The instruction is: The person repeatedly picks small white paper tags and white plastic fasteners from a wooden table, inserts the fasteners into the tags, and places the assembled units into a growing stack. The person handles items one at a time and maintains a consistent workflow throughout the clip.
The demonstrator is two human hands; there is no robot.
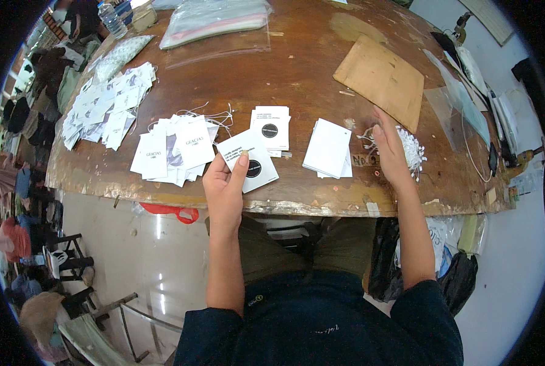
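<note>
Pinched between the thumb and fingers of my left hand (223, 189) is a white card (263, 175) with print and a black circle, held tilted over the table's near edge. Just beyond it lies a small stack of matching printed cards (271, 121). My right hand (391, 149) reaches over the table with its fingers stretched out and nothing visible in them. It is beside a heap of white string loops (413, 154) and partly covers it. Between my hands sits a stack of blank-faced white cards (327, 148). Left of my left hand are strung white tags (193, 139) in an overlapping pile.
A larger tag pile (109, 113) and a bag of small white pieces (123, 57) lie at the far left. Clear plastic bags (217, 23) and a water bottle (111, 20) stand farther back. A flat brown board (382, 79) rests beyond my right hand.
</note>
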